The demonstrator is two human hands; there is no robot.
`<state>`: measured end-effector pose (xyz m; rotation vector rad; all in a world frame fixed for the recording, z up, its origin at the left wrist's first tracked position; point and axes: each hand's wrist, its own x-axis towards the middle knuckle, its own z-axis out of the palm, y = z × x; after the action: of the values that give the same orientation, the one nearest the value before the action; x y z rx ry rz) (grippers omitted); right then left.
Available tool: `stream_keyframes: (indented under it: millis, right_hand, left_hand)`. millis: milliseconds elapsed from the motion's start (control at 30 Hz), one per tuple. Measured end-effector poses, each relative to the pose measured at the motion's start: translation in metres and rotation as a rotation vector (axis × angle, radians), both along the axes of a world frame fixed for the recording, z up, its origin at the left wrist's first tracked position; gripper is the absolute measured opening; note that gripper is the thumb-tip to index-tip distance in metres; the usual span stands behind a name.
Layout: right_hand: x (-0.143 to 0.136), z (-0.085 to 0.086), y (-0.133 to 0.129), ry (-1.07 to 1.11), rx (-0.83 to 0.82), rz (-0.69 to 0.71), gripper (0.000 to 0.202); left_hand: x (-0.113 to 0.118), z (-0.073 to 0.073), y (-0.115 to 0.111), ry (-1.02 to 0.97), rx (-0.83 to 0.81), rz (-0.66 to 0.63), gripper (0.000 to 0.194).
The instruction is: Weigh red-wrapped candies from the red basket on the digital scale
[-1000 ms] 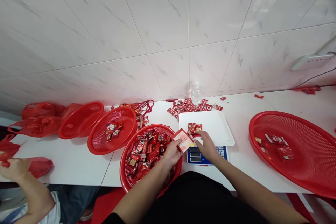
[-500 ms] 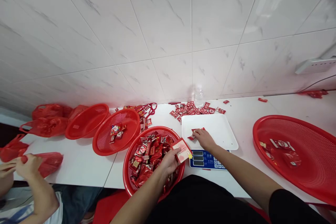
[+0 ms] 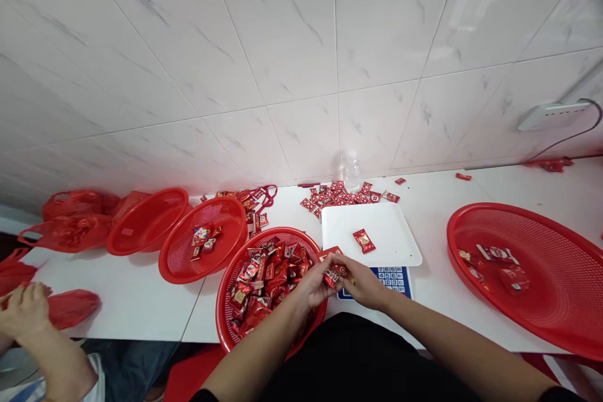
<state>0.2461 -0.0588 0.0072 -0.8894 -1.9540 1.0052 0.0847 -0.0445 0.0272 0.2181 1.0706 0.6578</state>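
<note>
My left hand (image 3: pixel 315 284) is closed around a small red and pink paper box (image 3: pixel 331 251), mostly hidden now by my fingers. Against its opening, red-wrapped candies (image 3: pixel 333 275) show between my two hands. My right hand (image 3: pixel 362 281) meets the left one there, its fingers closed on the candies; how many it grips is hidden. A single red-wrapped candy (image 3: pixel 364 241) lies on the white tray of the scale (image 3: pixel 396 248). Below my left hand is a red basket (image 3: pixel 225 282) full of mixed red-wrapped candies.
Small red packets (image 3: pixel 339 195) lie scattered behind the scale beside a clear plastic bottle (image 3: pixel 352 173). Another red basket (image 3: pixel 541 251) stands at right, and two more baskets (image 3: pixel 174 264) at left. Red plastic bags (image 3: pixel 75 232) and a co-worker's hand (image 3: pixel 26 311) are at far left.
My right hand has come off the scale tray toward my left hand, bringing candy to the box. One candy stays on the tray. The co-worker's hands have shifted left.
</note>
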Motion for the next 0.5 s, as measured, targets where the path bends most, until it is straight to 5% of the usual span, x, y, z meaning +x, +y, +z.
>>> stream_keyframes:
  millis: [100, 200, 367, 500]
  right_hand:
    - [0.003, -0.003, -0.004, 0.139, -0.217, -0.052, 0.059]
    - [0.011, -0.009, 0.008, 0.143, -0.262, -0.157, 0.051]
    - [0.033, -0.032, 0.044, -0.355, -0.144, -0.513, 0.041]
    - [0.05, -0.049, 0.055, -0.537, -0.212, -0.521, 0.038]
  left_hand:
    - [0.002, -0.005, -0.002, 0.045, -0.007, 0.04, 0.035]
    - [0.001, -0.007, -0.002, 0.05, 0.01, 0.049, 0.04]
    - [-0.002, -0.005, -0.002, 0.081, 0.038, 0.063, 0.044]
    - [-0.004, -0.008, -0.005, 0.082, 0.038, 0.089, 0.042]
